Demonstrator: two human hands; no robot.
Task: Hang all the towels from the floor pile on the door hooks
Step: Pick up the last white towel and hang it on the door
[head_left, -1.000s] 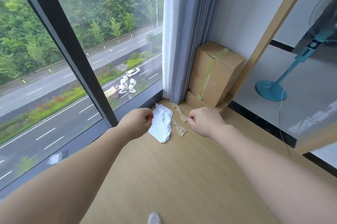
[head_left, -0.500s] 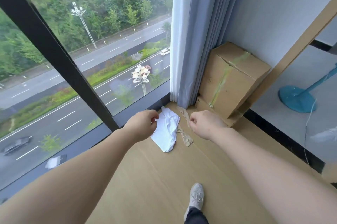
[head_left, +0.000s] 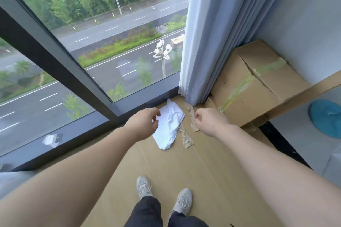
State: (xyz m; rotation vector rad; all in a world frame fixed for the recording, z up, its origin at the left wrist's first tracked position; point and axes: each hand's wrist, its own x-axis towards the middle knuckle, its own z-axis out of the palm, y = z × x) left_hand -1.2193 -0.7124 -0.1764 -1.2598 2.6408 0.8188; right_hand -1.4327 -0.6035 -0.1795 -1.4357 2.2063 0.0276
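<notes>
A white towel (head_left: 169, 127) lies on the floor (head_left: 184, 171) by the window. My left hand (head_left: 143, 125) hovers over it, loosely curled and empty, ready to grab. My right hand (head_left: 210, 121) is curled; I cannot tell if it grips anything.

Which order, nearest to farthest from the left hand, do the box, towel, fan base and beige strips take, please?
1. towel, beside the left hand
2. beige strips, right of it
3. box, by the curtain
4. fan base, far right
</notes>
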